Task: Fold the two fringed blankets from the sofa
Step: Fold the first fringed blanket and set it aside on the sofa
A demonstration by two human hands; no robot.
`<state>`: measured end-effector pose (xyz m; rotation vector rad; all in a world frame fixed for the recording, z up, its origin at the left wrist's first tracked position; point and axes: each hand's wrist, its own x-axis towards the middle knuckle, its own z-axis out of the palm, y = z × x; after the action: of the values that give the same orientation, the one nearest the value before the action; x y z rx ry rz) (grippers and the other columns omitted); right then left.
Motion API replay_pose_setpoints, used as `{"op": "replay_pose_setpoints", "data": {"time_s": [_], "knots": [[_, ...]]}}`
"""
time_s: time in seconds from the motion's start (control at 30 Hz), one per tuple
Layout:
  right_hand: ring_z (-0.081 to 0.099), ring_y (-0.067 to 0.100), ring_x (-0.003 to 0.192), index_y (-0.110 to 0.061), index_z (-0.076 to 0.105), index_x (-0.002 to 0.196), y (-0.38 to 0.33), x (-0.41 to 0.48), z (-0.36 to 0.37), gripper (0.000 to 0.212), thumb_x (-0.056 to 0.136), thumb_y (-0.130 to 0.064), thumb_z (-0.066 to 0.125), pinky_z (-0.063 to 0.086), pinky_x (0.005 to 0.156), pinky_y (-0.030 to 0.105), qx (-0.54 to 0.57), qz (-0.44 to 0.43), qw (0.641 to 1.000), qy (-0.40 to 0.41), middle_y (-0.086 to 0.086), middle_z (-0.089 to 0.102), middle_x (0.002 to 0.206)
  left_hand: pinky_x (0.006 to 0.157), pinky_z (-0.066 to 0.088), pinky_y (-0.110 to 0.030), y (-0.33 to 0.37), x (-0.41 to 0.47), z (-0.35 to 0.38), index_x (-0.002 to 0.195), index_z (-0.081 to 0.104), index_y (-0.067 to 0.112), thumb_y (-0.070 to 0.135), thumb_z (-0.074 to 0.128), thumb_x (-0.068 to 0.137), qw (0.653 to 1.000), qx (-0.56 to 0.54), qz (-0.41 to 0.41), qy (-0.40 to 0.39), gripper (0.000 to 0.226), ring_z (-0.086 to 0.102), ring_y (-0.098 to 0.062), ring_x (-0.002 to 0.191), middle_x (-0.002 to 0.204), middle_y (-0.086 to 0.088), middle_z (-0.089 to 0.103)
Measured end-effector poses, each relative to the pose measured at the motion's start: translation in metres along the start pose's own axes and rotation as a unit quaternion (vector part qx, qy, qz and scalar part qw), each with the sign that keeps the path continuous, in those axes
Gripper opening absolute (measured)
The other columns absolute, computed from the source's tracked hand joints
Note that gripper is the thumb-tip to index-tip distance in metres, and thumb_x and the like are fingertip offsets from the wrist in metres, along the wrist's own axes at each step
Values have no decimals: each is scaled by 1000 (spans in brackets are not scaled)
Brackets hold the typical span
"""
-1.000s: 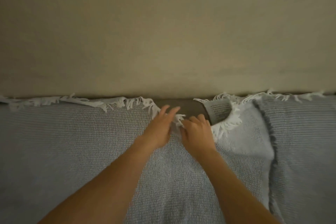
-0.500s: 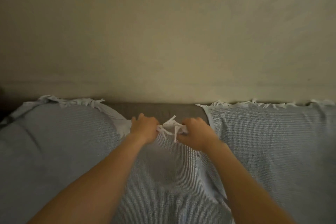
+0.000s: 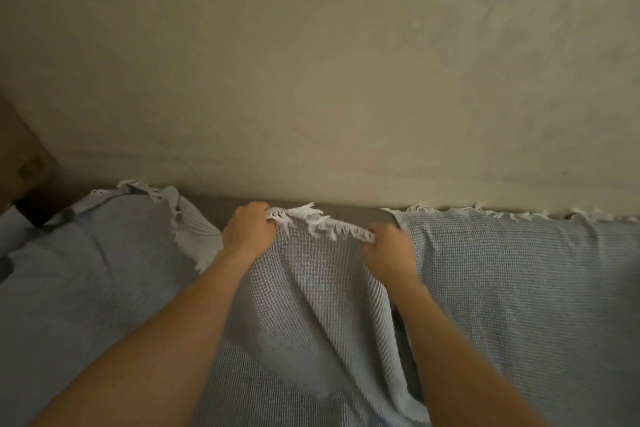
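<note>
My left hand [image 3: 247, 236] and right hand [image 3: 388, 250] are both curling tight around the fringed edge [image 3: 322, 224] of the first blanket [image 3: 304, 295]. I am holding them apart so the hem is stretching straight for a clean fold. The cloth is draping down from the sofa back [image 3: 211, 210], and the second blanket [image 3: 519, 288] is lying spread just beside it, waiting.

Bare forearms [image 3: 166, 340] end in bare left hand [image 3: 247, 236] and right hand [image 3: 388, 253].
</note>
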<state>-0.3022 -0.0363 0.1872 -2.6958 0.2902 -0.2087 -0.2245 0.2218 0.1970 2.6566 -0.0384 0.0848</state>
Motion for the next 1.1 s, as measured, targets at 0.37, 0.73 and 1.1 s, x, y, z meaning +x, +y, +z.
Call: {"op": "replay_pose_setpoints", "data": {"time_s": [0.37, 0.73, 1.1], "knots": [[49, 14, 51, -25, 46, 58, -46, -19, -17, 51, 94, -56, 65, 33, 48, 30, 32, -63, 994, -83, -7, 50, 56, 70, 50, -44, -42, -11, -44, 94, 64, 6, 23, 51, 101, 994, -7, -61, 94, 22, 65, -42, 92, 101, -20, 69], [36, 15, 59, 2, 55, 75, -81, -50, -13, 33, 96, -23, 61, 32, 60, 33, 372, 30, 925, -72, 5, 43, 66, 58, 38, -36, -56, -21, -58, 58, 48, 19, 21, 53, 98, 998, -58, -5, -19, 40, 59, -30, 66, 72, -14, 64], [69, 19, 96, -34, 33, 156, -140, -75, 16, 93, 77, -46, 82, 59, 79, 42, 155, -114, 977, -90, -4, 73, 108, 67, 51, -38, -20, -47, -75, 77, 79, 20, 9, 60, 94, 941, -141, 167, -260, 28, 67, -14, 70, 75, -1, 76]]}}
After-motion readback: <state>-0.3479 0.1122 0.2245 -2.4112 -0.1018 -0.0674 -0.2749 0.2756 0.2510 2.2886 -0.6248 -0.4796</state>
